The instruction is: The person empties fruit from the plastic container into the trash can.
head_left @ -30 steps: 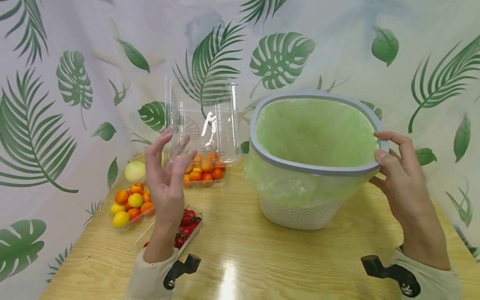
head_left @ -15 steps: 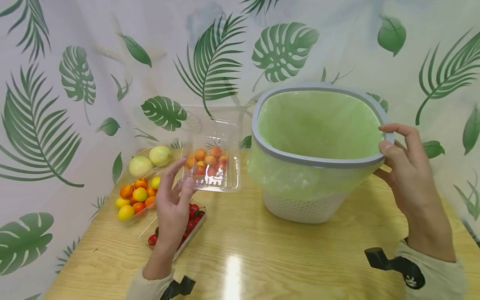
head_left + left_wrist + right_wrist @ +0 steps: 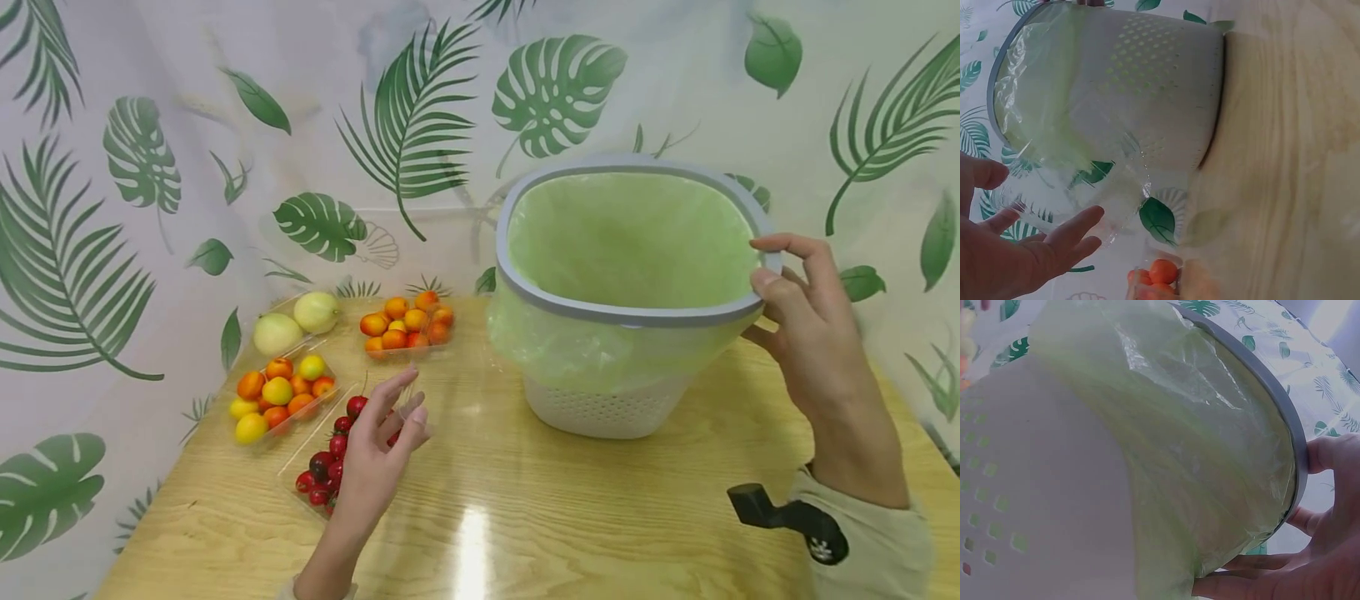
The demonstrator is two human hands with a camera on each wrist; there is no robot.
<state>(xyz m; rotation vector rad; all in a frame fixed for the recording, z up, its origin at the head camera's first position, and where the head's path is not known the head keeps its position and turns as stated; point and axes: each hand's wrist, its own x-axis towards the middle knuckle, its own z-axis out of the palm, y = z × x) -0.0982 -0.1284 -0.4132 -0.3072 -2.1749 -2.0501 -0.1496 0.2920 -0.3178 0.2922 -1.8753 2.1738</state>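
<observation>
In the head view my left hand (image 3: 382, 450) is above a clear tray of cherries (image 3: 326, 467), partly covering it. Its fingers and thumb hold a clear plastic box (image 3: 1119, 190), hard to make out from above but plainer in the left wrist view. My right hand (image 3: 817, 333) pinches the grey rim of a white perforated trash bin (image 3: 592, 412), thumb and fingers on the rim's right side. A pale green bag (image 3: 570, 354) lines the bin and hangs over its outside. In the right wrist view my right hand's fingers (image 3: 1260, 575) reach around the rim.
Clear trays of orange fruits (image 3: 408, 321) and of mixed yellow and orange fruits (image 3: 277, 392) stand on the left of the wooden table (image 3: 480, 533). Two pale melons (image 3: 296, 323) lie at the back left. A leaf-patterned sheet (image 3: 247, 167) rises behind.
My left hand has lowered the clear plastic box from upright in front of the backdrop, tilting it, and moved right over the cherries. My right hand stays on the bin rim.
</observation>
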